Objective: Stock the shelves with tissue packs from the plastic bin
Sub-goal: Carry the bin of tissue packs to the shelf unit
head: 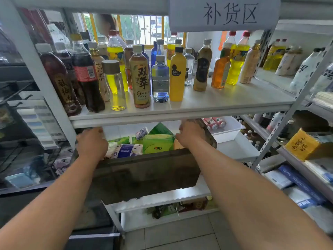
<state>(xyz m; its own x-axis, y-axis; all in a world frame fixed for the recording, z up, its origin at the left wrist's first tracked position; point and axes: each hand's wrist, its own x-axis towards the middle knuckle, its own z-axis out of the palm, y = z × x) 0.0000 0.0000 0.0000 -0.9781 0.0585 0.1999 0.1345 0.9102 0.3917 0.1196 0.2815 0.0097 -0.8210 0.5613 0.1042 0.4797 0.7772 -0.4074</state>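
The tissue packs (156, 144) are all in the plastic bin (144, 174). A green pack sits on top in the middle, a blue-and-white one (128, 150) lies to its left, and smaller packs are wedged behind. None is on display yet, so I judge the stocking hasn't begun.

The bin is dark and see-through. It sits on the middle shelf (162, 197), with its near end overhanging the shelf's front edge towards me. I have it by both side walls. My left hand (91, 143) is curled over the left rim near the back. My right hand (189, 134) is clamped on the right wall, fingers wrapped down the outside. Gripping both sides keeps a loaded bin level and stops it slewing on the shelf.

Headroom is tight. The bottle shelf (180, 112) lies just above my knuckles, which is probably why I grip low on the rims.

A white tray (228, 130) holding pink cans stands just beside the bin on the right, so a swing that way would knock it. Above, the drink bottles (140, 78) stand close together. A handwritten sign (225, 13) hangs over them.
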